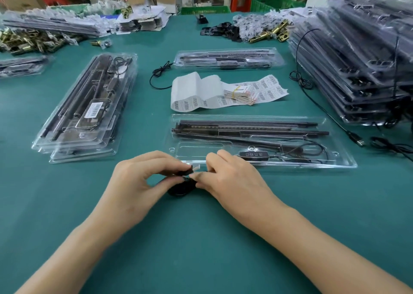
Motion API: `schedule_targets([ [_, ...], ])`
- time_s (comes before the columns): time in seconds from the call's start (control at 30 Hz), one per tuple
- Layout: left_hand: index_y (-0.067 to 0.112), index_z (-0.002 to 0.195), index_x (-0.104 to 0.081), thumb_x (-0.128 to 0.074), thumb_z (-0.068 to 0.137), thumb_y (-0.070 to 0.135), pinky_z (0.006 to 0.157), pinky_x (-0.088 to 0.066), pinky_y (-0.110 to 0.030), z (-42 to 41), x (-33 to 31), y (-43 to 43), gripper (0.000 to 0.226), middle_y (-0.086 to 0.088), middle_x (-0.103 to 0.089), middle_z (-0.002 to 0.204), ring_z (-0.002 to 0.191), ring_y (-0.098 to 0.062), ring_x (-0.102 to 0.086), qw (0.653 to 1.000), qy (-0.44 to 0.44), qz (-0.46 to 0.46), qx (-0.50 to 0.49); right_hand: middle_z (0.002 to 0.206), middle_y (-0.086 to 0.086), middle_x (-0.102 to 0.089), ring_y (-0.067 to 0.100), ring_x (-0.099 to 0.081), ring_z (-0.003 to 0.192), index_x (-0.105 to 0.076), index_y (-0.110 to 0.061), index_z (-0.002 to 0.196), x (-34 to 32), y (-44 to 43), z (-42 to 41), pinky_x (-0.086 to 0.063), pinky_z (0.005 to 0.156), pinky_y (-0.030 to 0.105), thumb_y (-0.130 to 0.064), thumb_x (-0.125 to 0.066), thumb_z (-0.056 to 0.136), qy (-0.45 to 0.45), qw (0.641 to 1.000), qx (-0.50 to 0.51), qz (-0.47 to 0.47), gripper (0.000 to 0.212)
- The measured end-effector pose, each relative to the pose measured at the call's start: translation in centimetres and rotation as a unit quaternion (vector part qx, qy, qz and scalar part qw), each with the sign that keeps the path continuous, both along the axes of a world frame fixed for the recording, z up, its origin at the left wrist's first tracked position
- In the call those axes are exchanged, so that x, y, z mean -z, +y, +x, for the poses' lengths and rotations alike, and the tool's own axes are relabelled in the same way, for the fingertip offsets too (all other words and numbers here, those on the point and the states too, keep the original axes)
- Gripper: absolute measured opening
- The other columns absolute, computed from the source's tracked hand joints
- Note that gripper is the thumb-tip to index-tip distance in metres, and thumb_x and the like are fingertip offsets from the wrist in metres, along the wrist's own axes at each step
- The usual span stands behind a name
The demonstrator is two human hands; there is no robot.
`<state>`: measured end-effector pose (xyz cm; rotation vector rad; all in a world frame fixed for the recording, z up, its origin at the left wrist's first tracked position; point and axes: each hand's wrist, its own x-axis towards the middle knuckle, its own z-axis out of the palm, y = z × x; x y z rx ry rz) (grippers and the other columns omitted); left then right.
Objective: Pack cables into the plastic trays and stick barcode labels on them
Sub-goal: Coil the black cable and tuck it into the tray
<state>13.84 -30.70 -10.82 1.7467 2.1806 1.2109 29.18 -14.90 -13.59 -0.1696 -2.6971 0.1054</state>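
Pinching the coiled cable (181, 187) between your left hand (143, 177) and right hand (232, 179), fingers (165, 159) curled tight, you hold it just before the open tray (335, 160), likely bundling it to fit the empty pocket.

The person shows only as two hands and two forearms. The left hand (136, 182) and the right hand (234, 182) are bare, with slender fingers (161, 159) and smooth backs; knuckles show as soft ridges. The fingertips are turned away, so the nails cannot be made out. Each wrist narrows slightly behind the hand and bears faint creases. The left forearm (73, 249) and the right forearm (324, 244) are bare skin all the way to the edge of the picture, smooth and slim, widening toward the elbow.
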Motion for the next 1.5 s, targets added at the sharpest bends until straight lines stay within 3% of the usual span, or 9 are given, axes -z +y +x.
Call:
schedule_targets([
  [0.1,0.024,0.101,-0.081,-0.079,0.082,0.009,0.087,-0.052,-0.016,-0.6,0.4,-0.2,0.023,0.017,-0.074,0.100,0.093,-0.007,-0.073,0.999,0.018,-0.021,0.041,0.077,0.003,-0.051,0.023,-0.046,0.070,-0.069,-0.012,0.083,-0.1,0.2,0.3,-0.034,0.056,0.034,-0.020,-0.069,0.098,-0.013,1.000,-0.008,-0.019,0.016],
  [0.23,0.022,0.094,-0.082,-0.077,0.084,0.014,0.080,-0.055,-0.024,-0.8,1.2,-0.4,0.013,0.016,-0.073,0.096,0.089,-0.008,-0.072,0.999,0.011,-0.028,0.024,0.089,-0.003,-0.061,0.019,-0.054,0.088,-0.073,-0.018,0.102,-0.9,0.1,0.8,-0.047,0.077,0.033,-0.027,-0.067,0.098,-0.041,0.986,0.015,-0.162,0.012],
  [0.33,0.023,0.096,-0.082,-0.076,0.092,0.025,0.080,-0.054,-0.028,-0.6,1.5,-0.3,0.007,0.019,-0.071,0.099,0.092,-0.009,-0.069,0.998,0.054,-0.030,0.023,0.089,-0.009,-0.060,0.013,-0.051,0.087,-0.063,-0.019,0.096,-1.0,0.0,1.1,-0.044,0.080,0.032,-0.029,-0.068,0.097,-0.027,0.979,0.031,-0.198,0.011],
  [0.57,0.028,0.093,-0.072,-0.072,0.074,0.075,0.095,-0.048,-0.021,0.1,0.6,-0.6,0.051,0.024,-0.068,0.121,0.112,0.001,-0.062,0.986,0.134,-0.093,0.039,0.085,-0.004,-0.061,0.018,-0.052,0.083,-0.063,-0.014,0.090,-1.4,-0.6,1.3,-0.043,0.076,0.031,-0.023,-0.069,0.096,-0.035,0.986,0.032,-0.158,0.012],
  [0.73,0.029,0.098,-0.073,-0.072,0.081,0.067,0.094,-0.049,-0.020,0.1,1.3,-0.9,0.041,0.024,-0.069,0.120,0.116,0.006,-0.060,0.992,0.094,-0.088,0.011,0.099,-0.017,-0.062,0.003,-0.049,0.090,-0.064,-0.029,0.119,-2.7,1.5,3.2,-0.045,0.085,0.025,-0.042,-0.071,0.092,-0.106,0.976,-0.032,-0.185,0.031],
  [0.9,0.029,0.096,-0.071,-0.079,0.084,0.042,0.085,-0.056,-0.031,0.1,1.3,-0.6,0.020,0.026,-0.070,0.109,0.105,0.000,-0.065,0.992,0.099,-0.074,0.011,0.101,-0.006,-0.059,0.017,-0.056,0.093,-0.067,-0.021,0.130,-3.2,2.2,4.1,-0.052,0.079,0.034,-0.050,-0.081,0.080,-0.089,0.995,0.011,-0.051,0.059],
  [1.23,0.016,0.087,-0.071,-0.072,0.087,0.026,0.063,-0.055,-0.034,1.2,1.1,-0.2,0.010,0.012,-0.070,0.089,0.081,-0.016,-0.067,0.980,0.188,-0.056,0.004,0.077,-0.006,-0.057,0.018,-0.055,0.074,-0.075,-0.023,0.088,-1.6,1.5,1.7,-0.048,0.058,0.033,-0.036,-0.078,0.088,-0.036,0.996,0.014,0.077,0.014],
  [1.4,0.012,0.090,-0.070,-0.066,0.095,0.023,0.060,-0.055,-0.040,1.4,1.5,-0.4,0.013,0.007,-0.070,0.091,0.078,-0.023,-0.066,0.975,0.215,-0.056,0.014,0.089,-0.003,-0.056,0.019,-0.054,0.083,-0.072,-0.020,0.097,-1.1,1.3,1.5,-0.050,0.066,0.035,-0.039,-0.070,0.093,-0.038,0.995,0.010,0.090,0.019],
  [1.5,0.011,0.090,-0.071,-0.065,0.097,0.022,0.063,-0.055,-0.039,1.5,1.6,-0.4,0.013,0.006,-0.070,0.093,0.078,-0.024,-0.065,0.976,0.214,-0.048,0.020,0.097,0.000,-0.059,0.021,-0.058,0.088,-0.071,-0.016,0.115,-1.1,0.6,1.2,-0.052,0.069,0.035,-0.052,-0.074,0.085,-0.034,0.998,-0.002,0.046,0.047],
])
